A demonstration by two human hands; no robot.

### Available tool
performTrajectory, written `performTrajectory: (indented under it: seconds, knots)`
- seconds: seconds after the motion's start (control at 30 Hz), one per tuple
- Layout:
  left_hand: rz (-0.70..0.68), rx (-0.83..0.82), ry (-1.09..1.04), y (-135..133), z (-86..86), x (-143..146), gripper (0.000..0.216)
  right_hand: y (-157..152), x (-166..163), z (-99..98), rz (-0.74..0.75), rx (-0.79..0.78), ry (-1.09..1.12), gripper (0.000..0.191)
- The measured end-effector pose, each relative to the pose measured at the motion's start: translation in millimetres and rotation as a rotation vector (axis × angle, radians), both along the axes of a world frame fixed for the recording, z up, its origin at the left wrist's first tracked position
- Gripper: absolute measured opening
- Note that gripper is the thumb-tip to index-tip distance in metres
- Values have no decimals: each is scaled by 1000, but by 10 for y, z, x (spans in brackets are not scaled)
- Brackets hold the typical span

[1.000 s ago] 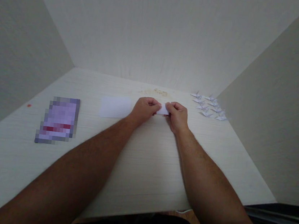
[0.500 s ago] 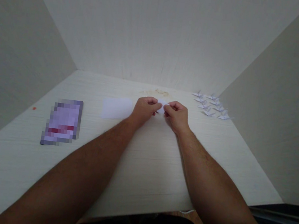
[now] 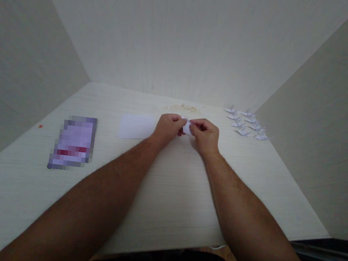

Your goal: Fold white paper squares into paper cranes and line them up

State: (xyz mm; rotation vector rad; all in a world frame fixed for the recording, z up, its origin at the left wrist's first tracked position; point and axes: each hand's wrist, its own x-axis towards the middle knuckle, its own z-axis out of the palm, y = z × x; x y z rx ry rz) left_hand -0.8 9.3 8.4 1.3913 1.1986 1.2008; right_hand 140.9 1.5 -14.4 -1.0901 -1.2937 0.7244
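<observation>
Between my two hands is a small piece of folded white paper point(image 3: 187, 128), raised near the middle of the table. My left hand point(image 3: 170, 128) pinches its left side between thumb and fingers. On the right side, my right hand point(image 3: 204, 135) grips the paper's edge with thumb and forefinger. Much of the paper is covered by the fingers, so its exact fold cannot be made out. Just left of my left hand lies a flat stack or sheet of white paper point(image 3: 136, 126). Several folded paper cranes point(image 3: 245, 121) stand in a group at the back right.
A blurred-out purple flat object point(image 3: 76, 139) lies on the left of the white table point(image 3: 171, 206). Beyond it is a small orange bit point(image 3: 40, 126). Light walls point(image 3: 184, 43) enclose the back and both sides. A brownish stain point(image 3: 185, 107) marks the table's back.
My right thumb and fingers have shifted slightly on the paper's right edge, and the paper has tilted so more of its face shows. My left hand has barely moved.
</observation>
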Motion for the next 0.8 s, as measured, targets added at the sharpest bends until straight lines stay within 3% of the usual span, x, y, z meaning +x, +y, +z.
performTrajectory:
  seconds: [0.53,0.8]
  knots:
    - [-35,17,-176,89,-135,-15,25,-20,8,26,40,-26,-43,6]
    - [-4,11,-131,36,-67,-1,27,-5,24,-1,49,-22,-72,4]
